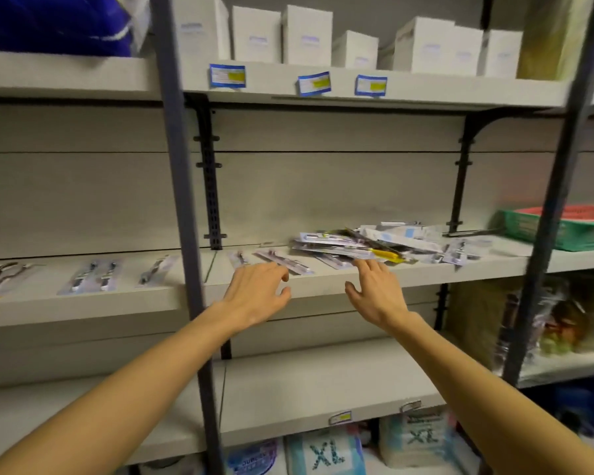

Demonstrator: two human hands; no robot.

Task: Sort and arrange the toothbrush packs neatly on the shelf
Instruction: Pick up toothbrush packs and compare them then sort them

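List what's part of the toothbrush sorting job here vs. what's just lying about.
Job:
- heap of packs
- flat pack by the left hand
- packs laid out at left
- middle shelf
- right hand, reaching for the heap

Lying about:
- white boxes on top shelf
- green basket
- XL bags at the bottom
- blue bag

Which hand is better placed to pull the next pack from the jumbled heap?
Right. The right hand reaches with its fingertips at the near edge of the heap; the left hand hovers by the already laid-out pack.
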